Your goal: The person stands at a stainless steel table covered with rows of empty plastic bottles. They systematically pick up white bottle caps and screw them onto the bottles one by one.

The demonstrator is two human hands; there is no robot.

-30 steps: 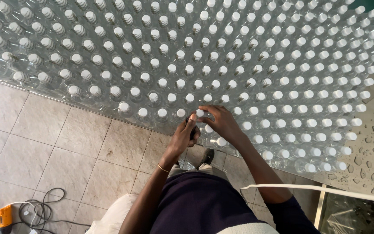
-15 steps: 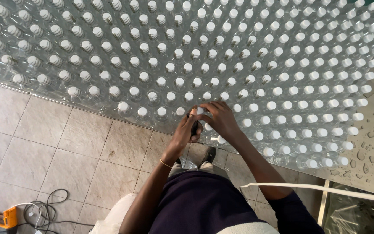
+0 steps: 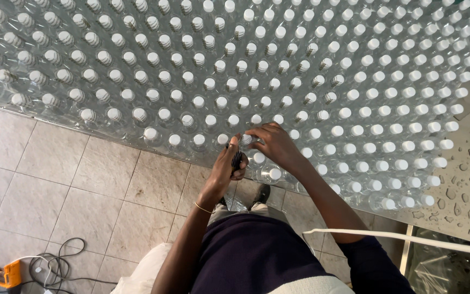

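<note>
Head view: hands (image 3: pixel 257 149) stay on bottle (image 3: pixel 246 140).

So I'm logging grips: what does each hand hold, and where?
Left hand grips a small dark object, kind unclear; right hand pinches a bottle cap.

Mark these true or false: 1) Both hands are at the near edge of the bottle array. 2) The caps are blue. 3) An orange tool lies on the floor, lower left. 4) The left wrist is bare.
1) True: the left hand and right hand meet at a capped bottle on the edge of the clear plastic bottles.
2) False: the caps are white.
3) True: the orange tool lies by dark cables.
4) False: it wears a thin gold bracelet.
</note>
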